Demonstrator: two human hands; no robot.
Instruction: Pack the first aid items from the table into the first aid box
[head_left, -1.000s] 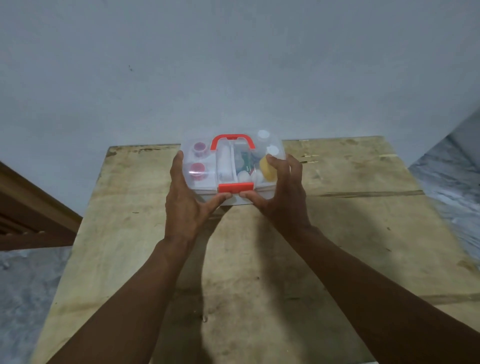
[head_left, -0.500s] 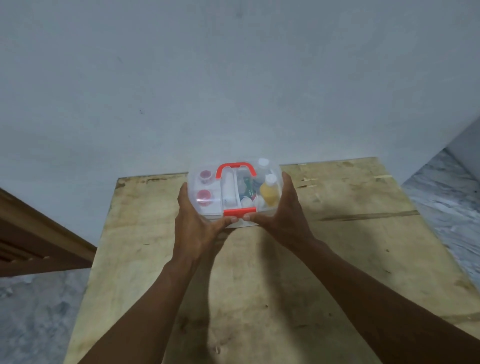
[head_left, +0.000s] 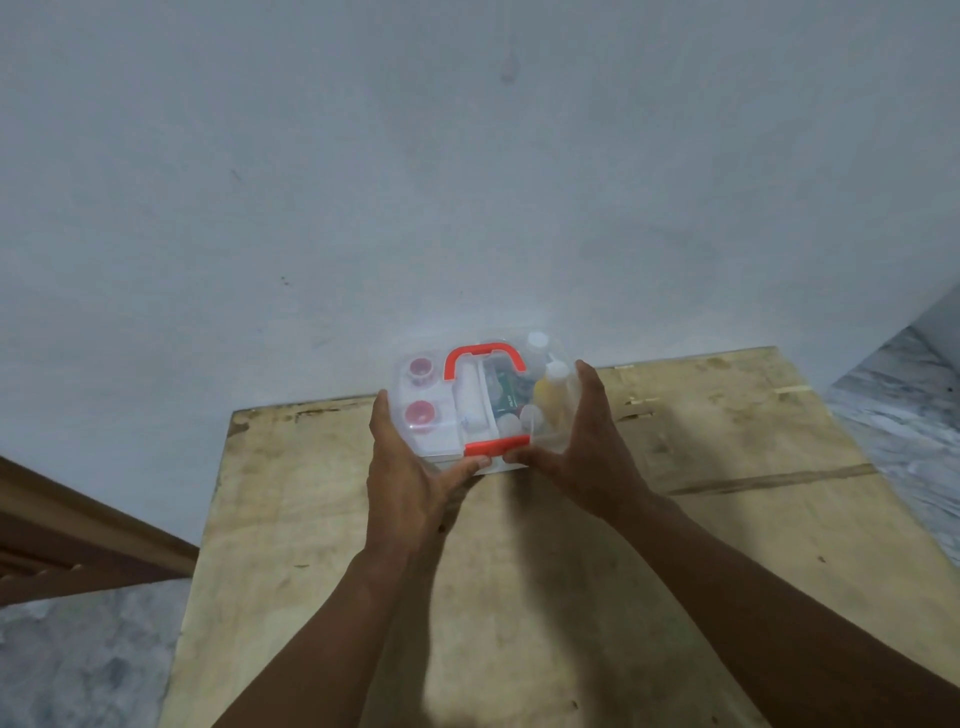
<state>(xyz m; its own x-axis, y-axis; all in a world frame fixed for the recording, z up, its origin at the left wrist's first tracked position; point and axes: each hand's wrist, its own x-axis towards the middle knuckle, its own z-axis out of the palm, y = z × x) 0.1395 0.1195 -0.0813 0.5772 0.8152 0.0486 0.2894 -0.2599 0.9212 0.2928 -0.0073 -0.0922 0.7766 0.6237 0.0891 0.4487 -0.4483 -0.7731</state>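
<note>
The clear plastic first aid box (head_left: 441, 441), with a red handle (head_left: 485, 359) and a red latch (head_left: 497, 445), is near the far edge of the wooden table (head_left: 727, 519). Its lid is closed. Through the lid I see two red-capped jars, a white roll, a green pack and a yellow bottle with a white cap. My left hand (head_left: 410, 478) grips the box's left side, thumb under the latch. On the right side, my right hand (head_left: 587, 457) holds it, fingers along the wall.
A pale wall rises right behind the table's far edge. A brown wooden frame (head_left: 78, 540) stands to the left. Grey marble floor (head_left: 898, 410) shows on both sides of the table. Apart from the box, the tabletop bears only stains and scratches.
The view has tilted upward, so the box and table sit lower in the frame. Both hands keep hold of the box; my right fingers have slid from the lid to its side.
</note>
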